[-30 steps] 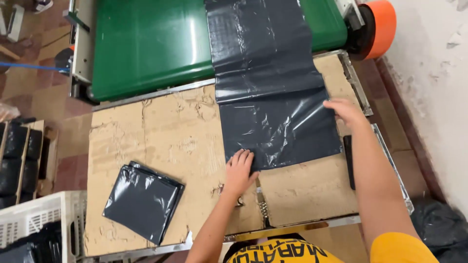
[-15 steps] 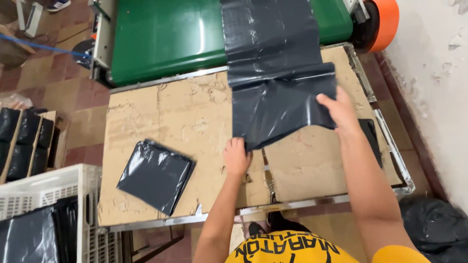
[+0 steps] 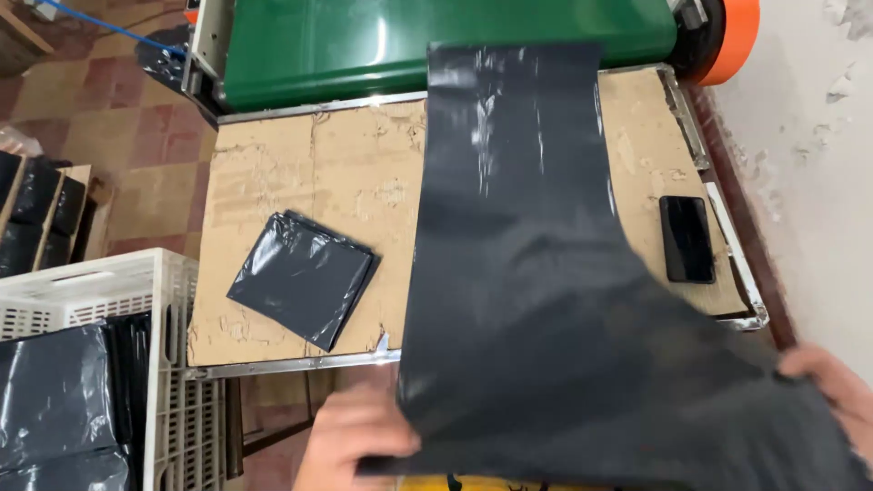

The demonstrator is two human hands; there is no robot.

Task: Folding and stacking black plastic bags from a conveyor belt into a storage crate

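Observation:
A long black plastic bag (image 3: 546,300) runs from the green conveyor belt (image 3: 364,45) across the cardboard-covered table (image 3: 300,164) and past its near edge. My left hand (image 3: 350,441) grips the bag's near left corner below the table edge. Its near right edge is held by my right hand (image 3: 832,386). The bag hangs lifted and stretched between both hands, blurred, and hides my lower arms.
A folded black bag (image 3: 305,273) lies on the table's left part. A dark phone (image 3: 687,238) rests at the right edge. A white plastic crate (image 3: 109,364) with black bags stands lower left. An orange roller (image 3: 741,41) and a white wall are at the right.
Both hands have drawn the black bag toward me, off the table's near edge; earlier they pressed its end flat on the cardboard. The view has tilted and closed in.

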